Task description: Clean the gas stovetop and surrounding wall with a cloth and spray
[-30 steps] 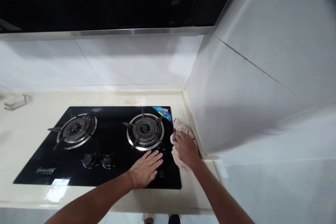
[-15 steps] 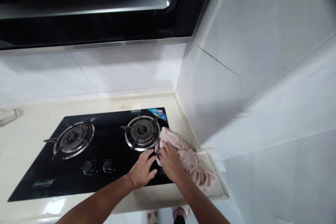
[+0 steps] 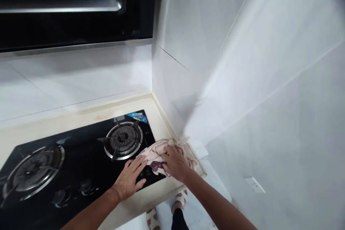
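A pale pink cloth (image 3: pixel 156 151) with a dark purple patch lies bunched over the right edge of the black gas stove (image 3: pixel 94 158) and the counter beside it. My right hand (image 3: pixel 175 161) presses down on the cloth, its fingers curled into the folds. Flat on the glass, my left hand (image 3: pixel 130 178) has its fingers spread, the tips at the cloth's left edge. Just beyond that hand is the right burner (image 3: pixel 123 140) with its pan support. Part of the stove's right edge is hidden beneath the cloth.
The left burner (image 3: pixel 35 172) and two control knobs (image 3: pixel 61 197) are on the stove's left part. A black range hood (image 3: pixel 75 25) hangs above. White wall tiles (image 3: pixel 172 90) border the cream counter (image 3: pixel 152 107) at the right, and a wall socket (image 3: pixel 254 184) sits low.
My right hand has drawn the cloth off the burner's side toward the counter's right edge. My left hand stays flat near it. The view has swung right.
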A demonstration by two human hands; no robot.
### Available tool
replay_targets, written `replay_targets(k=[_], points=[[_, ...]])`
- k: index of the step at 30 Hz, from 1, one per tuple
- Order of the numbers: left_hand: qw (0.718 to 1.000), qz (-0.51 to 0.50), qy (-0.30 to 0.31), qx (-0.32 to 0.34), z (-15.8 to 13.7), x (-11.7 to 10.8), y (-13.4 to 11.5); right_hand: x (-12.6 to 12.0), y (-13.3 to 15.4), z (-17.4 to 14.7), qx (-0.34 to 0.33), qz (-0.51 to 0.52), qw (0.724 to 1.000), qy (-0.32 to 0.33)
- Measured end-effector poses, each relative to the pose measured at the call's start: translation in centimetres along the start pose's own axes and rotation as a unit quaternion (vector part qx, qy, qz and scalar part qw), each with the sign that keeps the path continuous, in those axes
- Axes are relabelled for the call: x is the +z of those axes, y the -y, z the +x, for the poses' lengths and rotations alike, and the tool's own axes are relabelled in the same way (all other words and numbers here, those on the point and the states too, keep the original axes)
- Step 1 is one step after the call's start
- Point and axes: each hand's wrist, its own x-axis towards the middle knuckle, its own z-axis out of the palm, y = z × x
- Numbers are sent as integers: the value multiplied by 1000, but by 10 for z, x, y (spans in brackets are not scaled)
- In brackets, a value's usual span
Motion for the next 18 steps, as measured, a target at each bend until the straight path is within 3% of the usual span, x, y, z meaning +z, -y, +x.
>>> replay_targets(k=[6,9,15,17,18], points=[[1000,11,6,-10,3,-2,1,3,-42,-45,-26,56,996,-69],[1000,-3,6,-28,5,-2,1,3,-53,-49,37,68,988,-133],[999,-2,-25,-46,4,-5,2,31,-20,-40,232,34,954,-187],[998,-1,-34,-60,7,-4,2,39,-6,-31,245,44,947,-205],[997,-2,-42,-72,11,-2,0,40,-3,-25,217,63,952,-206]])
